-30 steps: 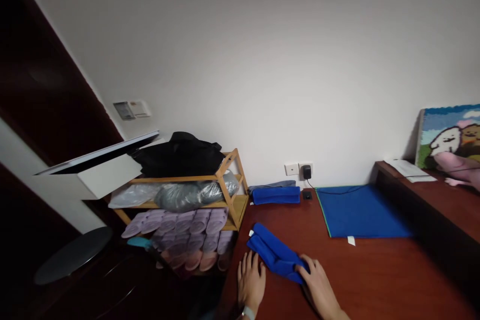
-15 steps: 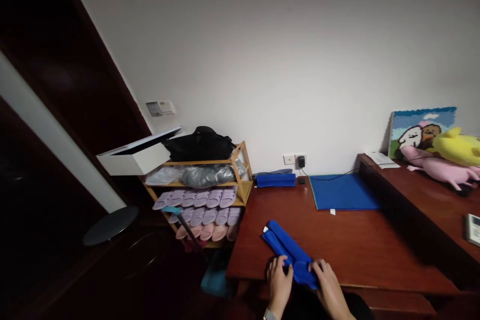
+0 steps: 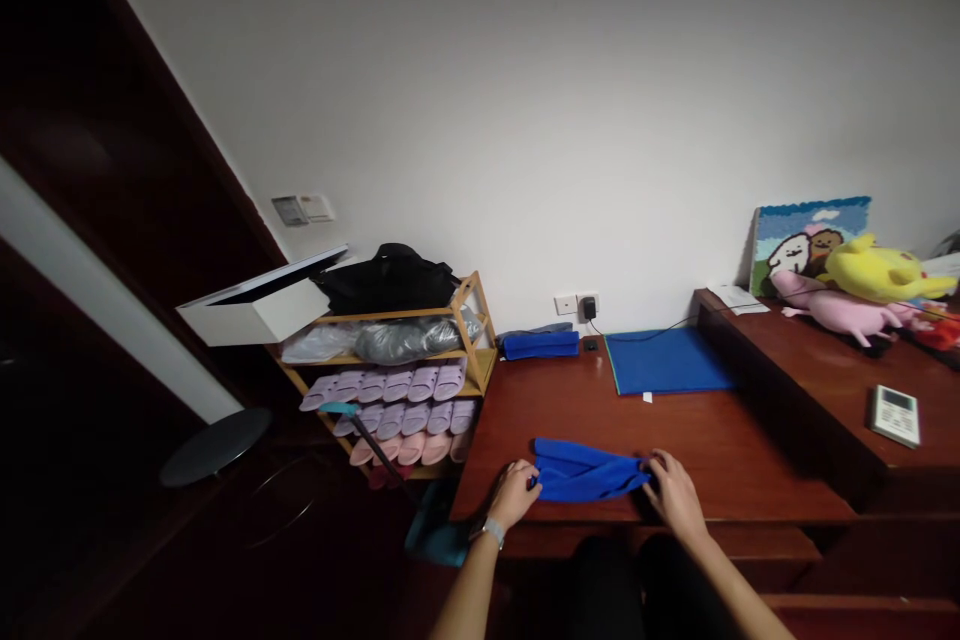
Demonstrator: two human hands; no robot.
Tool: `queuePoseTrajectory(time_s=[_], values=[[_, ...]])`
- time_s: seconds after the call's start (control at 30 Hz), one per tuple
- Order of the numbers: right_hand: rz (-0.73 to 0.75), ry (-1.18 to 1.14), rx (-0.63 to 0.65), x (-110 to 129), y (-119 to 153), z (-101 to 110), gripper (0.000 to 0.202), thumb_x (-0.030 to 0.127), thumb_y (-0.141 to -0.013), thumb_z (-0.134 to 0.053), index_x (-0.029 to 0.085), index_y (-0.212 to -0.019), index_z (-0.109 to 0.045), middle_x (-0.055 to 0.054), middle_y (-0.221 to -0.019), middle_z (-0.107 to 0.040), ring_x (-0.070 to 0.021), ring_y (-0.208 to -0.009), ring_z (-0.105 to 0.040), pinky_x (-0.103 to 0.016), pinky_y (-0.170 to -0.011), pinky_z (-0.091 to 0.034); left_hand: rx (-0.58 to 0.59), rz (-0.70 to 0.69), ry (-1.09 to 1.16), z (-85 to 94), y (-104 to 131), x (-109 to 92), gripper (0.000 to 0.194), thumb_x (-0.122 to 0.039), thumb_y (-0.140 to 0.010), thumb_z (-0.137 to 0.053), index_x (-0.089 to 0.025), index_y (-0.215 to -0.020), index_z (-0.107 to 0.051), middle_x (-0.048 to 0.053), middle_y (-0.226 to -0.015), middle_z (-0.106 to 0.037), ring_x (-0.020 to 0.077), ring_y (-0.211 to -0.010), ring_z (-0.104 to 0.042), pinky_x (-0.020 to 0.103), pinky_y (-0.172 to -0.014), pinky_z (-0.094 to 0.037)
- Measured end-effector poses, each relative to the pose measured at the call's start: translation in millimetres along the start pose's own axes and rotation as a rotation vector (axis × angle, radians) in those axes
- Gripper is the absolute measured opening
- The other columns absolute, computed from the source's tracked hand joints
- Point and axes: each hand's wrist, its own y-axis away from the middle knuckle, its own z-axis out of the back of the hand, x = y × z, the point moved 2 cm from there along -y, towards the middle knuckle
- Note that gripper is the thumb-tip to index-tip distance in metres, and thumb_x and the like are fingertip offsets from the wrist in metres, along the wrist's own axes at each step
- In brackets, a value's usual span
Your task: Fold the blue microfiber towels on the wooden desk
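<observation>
A blue cloth [image 3: 585, 475] is stretched sideways between my two hands near the front edge of the wooden desk [image 3: 675, 440]. My left hand [image 3: 514, 492], with a watch on its wrist, pinches the left end. At the right end, my right hand [image 3: 671, 492] grips a bunched corner. The cloth narrows toward the right and has loose folds along its middle. Farther back, a second blue cloth [image 3: 667, 362] with a green edge lies flat. A folded blue cloth [image 3: 541, 345] sits by the wall on the left.
Left of the desk stands a shoe rack [image 3: 472, 340] with slippers, a black bag [image 3: 390, 280] and a white box [image 3: 262, 310]. A charger [image 3: 589, 306] is plugged into the wall. Plush toys [image 3: 877, 270] and a calculator-like device [image 3: 895, 415] rest on the raised right surface.
The blue cloth was folded into a narrow bent strip; now it is opened out sideways. My hands have moved apart and up, and the camera view has turned slightly right.
</observation>
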Motion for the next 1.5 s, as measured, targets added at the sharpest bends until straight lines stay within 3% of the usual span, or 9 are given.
queuePoseTrajectory(time_s=[0.5,0.67,0.77,0.87,1.0,1.13,1.23,1.37,1.5], values=[[-0.107,0.008,-0.040,-8.3,-44.5,55.3,0.046,0.032,-0.097,-0.043,0.029,-0.134,-0.070,-0.011,-0.123,-0.059,-0.0263,-0.108,-0.060,-0.035,-0.088,-0.053,-0.061,0.033,0.422,8.1,-26.8,-31.5,0.049,-0.071,-0.095,-0.039,-0.025,-0.102,-0.054,0.005,-0.094,-0.073,0.0239,-0.093,-0.077,0.034,-0.082,-0.056],[-0.067,-0.138,-0.100,-16.5,-34.5,51.5,0.047,0.032,-0.095,-0.042,0.027,-0.131,-0.072,-0.010,-0.127,-0.056,-0.0254,-0.115,-0.060,-0.036,-0.096,-0.052,-0.061,0.058,0.366,-0.7,-19.5,-37.6,0.042,-0.062,-0.099,-0.039,-0.025,-0.108,-0.056,0.005,-0.095,-0.074,0.0237,-0.092,-0.076,0.038,-0.088,-0.056],[-0.095,-0.272,-0.074,-16.1,-29.5,47.6,0.042,0.035,-0.091,-0.046,0.027,-0.120,-0.076,-0.009,-0.123,-0.059,-0.0248,-0.108,-0.063,-0.036,-0.094,-0.054,-0.050,0.026,0.306,-7.8,-0.1,-49.2,0.036,-0.051,-0.099,-0.048,-0.025,-0.122,-0.056,0.010,-0.119,-0.074,0.0231,-0.104,-0.074,0.039,-0.096,-0.054],[-0.151,-0.357,-0.072,-11.2,-31.8,46.1,0.038,0.037,-0.089,-0.047,0.025,-0.108,-0.078,-0.009,-0.113,-0.063,-0.0242,-0.094,-0.066,-0.039,-0.092,-0.055,-0.035,-0.046,0.237,-22.1,26.8,-64.2,0.033,-0.044,-0.095,-0.060,-0.028,-0.124,-0.060,0.012,-0.159,-0.050,0.0250,-0.128,-0.064,0.041,-0.108,-0.049],[-0.161,-0.419,-0.091,-2.5,-43.6,49.9,0.035,0.035,-0.087,-0.048,0.023,-0.099,-0.079,-0.010,-0.103,-0.068,-0.0237,-0.089,-0.067,-0.038,-0.094,-0.054,0.038,-0.196,-0.094,-52.1,54.6,-71.8,0.037,-0.041,-0.080,-0.082,-0.029,-0.112,-0.070,0.005,-0.172,-0.032,0.0336,-0.147,-0.046,0.051,-0.118,-0.043],[-0.149,-0.477,-0.122,4.4,-50.8,61.3,0.033,0.035,-0.083,-0.053,0.022,-0.095,-0.081,-0.009,-0.098,-0.071,-0.0233,-0.088,-0.068,-0.038,-0.094,-0.055,-0.014,-0.171,-0.216,-60.4,59.8,-69.0,0.013,-0.028,-0.094,-0.065,-0.028,-0.104,-0.073,0.004,-0.169,-0.038,0.0276,-0.141,-0.055,0.048,-0.117,-0.046],[-0.125,-0.518,-0.144,8.2,-52.3,78.9,0.031,0.038,-0.079,-0.057,0.024,-0.089,-0.082,-0.007,-0.087,-0.071,-0.0234,-0.081,-0.068,-0.039,-0.089,-0.056,-0.022,-0.157,-0.063,-36.4,53.3,-82.0,0.017,-0.032,-0.097,-0.058,-0.028,-0.090,-0.073,0.003,-0.158,-0.054,0.0247,-0.119,-0.070,0.044,-0.108,-0.054],[-0.102,-0.579,-0.200,9.6,-70.2,127.1,0.030,0.041,-0.075,-0.060,0.024,-0.087,-0.082,-0.004,-0.076,-0.072,-0.0235,-0.073,-0.068,-0.040,-0.082,-0.057,-0.266,-0.110,0.462,33.6,32.8,-123.3,0.033,-0.057,-0.089,-0.066,-0.025,-0.081,-0.069,0.008,-0.111,-0.076,0.0239,-0.093,-0.074,0.038,-0.087,-0.060],[-0.084,-0.667,-0.273,23.5,-126.4,198.9,0.039,0.048,-0.083,-0.057,0.022,-0.102,-0.079,-0.002,-0.074,-0.075,-0.0213,-0.067,-0.067,-0.038,-0.074,-0.058,-0.309,-0.133,0.618,106.7,5.4,-188.8,0.043,-0.067,-0.092,-0.059,-0.024,-0.087,-0.062,-0.002,-0.076,-0.065,0.0160,-0.070,-0.067,0.028,-0.065,-0.058]])
